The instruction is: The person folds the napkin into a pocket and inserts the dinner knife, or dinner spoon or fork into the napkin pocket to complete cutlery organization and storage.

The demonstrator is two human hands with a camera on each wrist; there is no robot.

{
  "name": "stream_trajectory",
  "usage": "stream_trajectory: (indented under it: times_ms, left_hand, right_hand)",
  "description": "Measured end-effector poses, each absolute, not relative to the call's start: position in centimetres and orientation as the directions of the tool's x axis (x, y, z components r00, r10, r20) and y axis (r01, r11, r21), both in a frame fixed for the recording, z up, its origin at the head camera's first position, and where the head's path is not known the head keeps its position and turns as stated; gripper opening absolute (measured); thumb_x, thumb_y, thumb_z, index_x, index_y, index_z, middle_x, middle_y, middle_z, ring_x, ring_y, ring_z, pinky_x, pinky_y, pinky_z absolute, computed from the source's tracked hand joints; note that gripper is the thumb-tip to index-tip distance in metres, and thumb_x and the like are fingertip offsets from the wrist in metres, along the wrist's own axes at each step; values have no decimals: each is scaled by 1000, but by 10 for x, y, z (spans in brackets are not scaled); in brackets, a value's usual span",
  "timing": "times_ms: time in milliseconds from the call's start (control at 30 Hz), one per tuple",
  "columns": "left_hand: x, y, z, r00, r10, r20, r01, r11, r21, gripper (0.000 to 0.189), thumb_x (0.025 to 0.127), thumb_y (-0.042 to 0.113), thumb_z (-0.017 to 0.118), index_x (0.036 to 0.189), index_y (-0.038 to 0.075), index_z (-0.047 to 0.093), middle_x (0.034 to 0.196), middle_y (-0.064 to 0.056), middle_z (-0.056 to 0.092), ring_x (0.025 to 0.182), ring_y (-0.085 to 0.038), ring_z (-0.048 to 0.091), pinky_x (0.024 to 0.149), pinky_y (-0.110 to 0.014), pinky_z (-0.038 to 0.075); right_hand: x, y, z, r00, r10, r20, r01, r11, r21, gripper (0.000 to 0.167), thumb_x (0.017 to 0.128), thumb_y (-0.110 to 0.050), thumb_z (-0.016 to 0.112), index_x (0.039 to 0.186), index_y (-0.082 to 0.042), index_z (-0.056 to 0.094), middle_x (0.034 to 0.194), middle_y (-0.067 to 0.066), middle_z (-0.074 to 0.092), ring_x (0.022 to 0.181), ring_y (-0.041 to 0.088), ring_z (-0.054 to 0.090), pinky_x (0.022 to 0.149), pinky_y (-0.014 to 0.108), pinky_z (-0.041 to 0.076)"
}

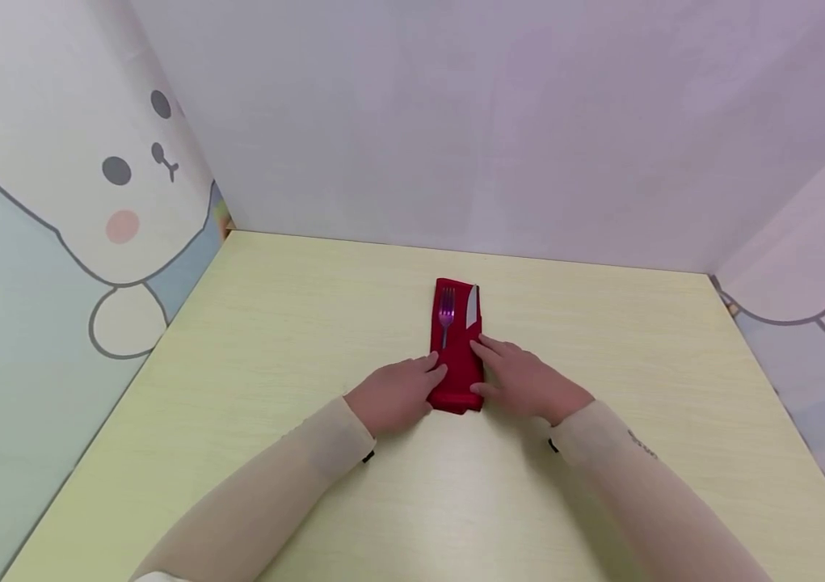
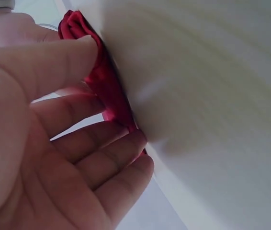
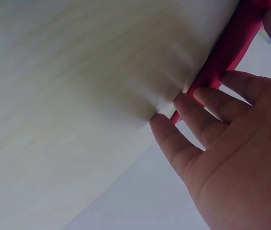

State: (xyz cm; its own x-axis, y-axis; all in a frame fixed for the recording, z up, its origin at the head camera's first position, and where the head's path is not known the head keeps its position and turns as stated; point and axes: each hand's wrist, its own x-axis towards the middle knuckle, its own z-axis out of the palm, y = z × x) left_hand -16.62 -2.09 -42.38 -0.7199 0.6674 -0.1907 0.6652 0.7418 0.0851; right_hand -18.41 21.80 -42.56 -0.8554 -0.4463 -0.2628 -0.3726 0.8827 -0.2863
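Note:
A red folded napkin point(image 1: 461, 372) lies lengthwise on the table. From its pocket stick a fork point(image 1: 446, 307) on the left and a knife point(image 1: 472, 309) on the right; their lower parts are hidden in the cloth. My left hand point(image 1: 393, 394) touches the napkin's left edge with extended fingers. On the opposite edge, the fingertips of my right hand point(image 1: 528, 381) rest against the cloth. The left wrist view shows the thumb and fingers spread along the red cloth point(image 2: 109, 91). In the right wrist view, relaxed fingers point(image 3: 207, 103) meet the napkin's side and the tabletop.
The pale wooden table point(image 1: 274, 307) extends around the napkin on all sides. A plain light curtain point(image 1: 456, 121) stands behind its back edge. Cartoon-printed cloth point(image 1: 41, 267) closes the left side, and similar printed cloth point(image 1: 812, 267) the right.

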Motion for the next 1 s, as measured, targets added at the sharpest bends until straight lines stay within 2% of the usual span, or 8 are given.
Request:
stream_trajectory:
  times_ms: [300, 800, 900, 1000]
  left_hand:
    - [-171, -23, -427, -734, 645, -212, 629, 764, 146, 70, 97, 33, 74, 157, 11, 45, 161, -10, 41, 143, -30, 45, 111, -37, 44]
    - [-169, -24, -424, -734, 650, -195, 632, 760, 152, 72, 95, 32, 76, 157, 12, 45, 160, -9, 43, 143, -27, 46, 108, -35, 47]
    - [-169, -28, -423, -753, 624, -210, 593, 781, 195, 77, 94, 35, 77, 159, 14, 42, 162, -8, 40, 145, -27, 43, 109, -36, 46]
    - [-166, -39, -417, -783, 578, -230, 527, 813, 248, 79, 96, 37, 73, 162, 16, 35, 166, -7, 33, 150, -27, 35, 115, -39, 39]
  right_hand:
    - [-187, 217, -428, -858, -439, -267, -362, 886, -291, 83, 98, -41, 71, 162, -6, 31, 165, 17, 31, 148, 42, 32, 114, 59, 37]
    - [-184, 218, -429, -870, -422, -257, -337, 887, -317, 81, 98, -38, 70, 161, -4, 32, 165, 17, 31, 148, 43, 31, 114, 58, 37]
    - [-182, 219, -429, -874, -414, -255, -327, 889, -322, 82, 98, -40, 70, 161, -4, 32, 165, 18, 30, 149, 43, 31, 114, 57, 38]
    - [-178, 225, -428, -886, -398, -238, -314, 893, -323, 82, 98, -42, 69, 161, -3, 32, 165, 20, 29, 149, 44, 30, 114, 58, 37]
